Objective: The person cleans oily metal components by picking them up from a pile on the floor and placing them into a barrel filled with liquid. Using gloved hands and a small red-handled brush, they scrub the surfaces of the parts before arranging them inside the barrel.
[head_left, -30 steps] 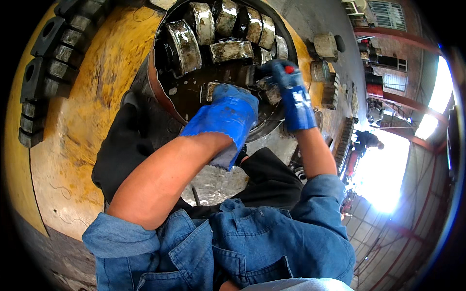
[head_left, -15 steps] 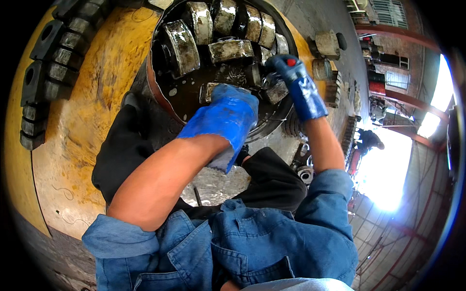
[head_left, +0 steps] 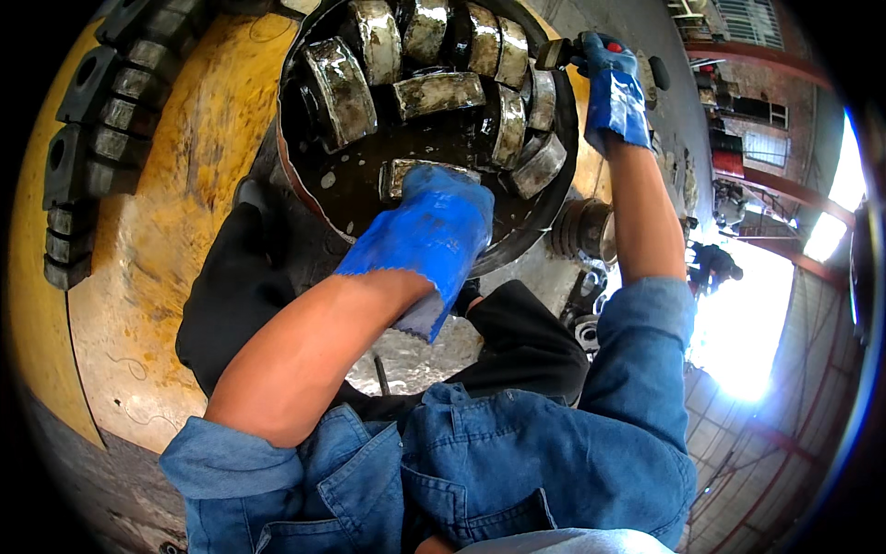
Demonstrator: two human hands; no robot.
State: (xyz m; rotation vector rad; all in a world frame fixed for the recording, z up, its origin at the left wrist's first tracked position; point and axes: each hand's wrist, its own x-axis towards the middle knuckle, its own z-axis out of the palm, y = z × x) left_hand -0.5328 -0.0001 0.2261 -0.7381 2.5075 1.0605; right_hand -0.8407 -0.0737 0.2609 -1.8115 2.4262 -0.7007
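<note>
Far left, a line of dark blocks on a yellow-stained surface; now the round tub, with oily metal blocks inside; near its lower side one pale-edged block peeks from under the gloved left hand, grip hidden, can't tell; upper right, a dark stubby tool by the rim, the gloved right hand closed on it.

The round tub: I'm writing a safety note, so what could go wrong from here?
Slip: the metal blocks look wet and glossy, so the one at the left hand might slide in the glove.
Splash: the forearms are bare above the gloves, so dark liquid in the tub could splatter skin.
Drip: the right hand holds a dark tool, perhaps a brush, near the rim; drops might land outside.
</note>
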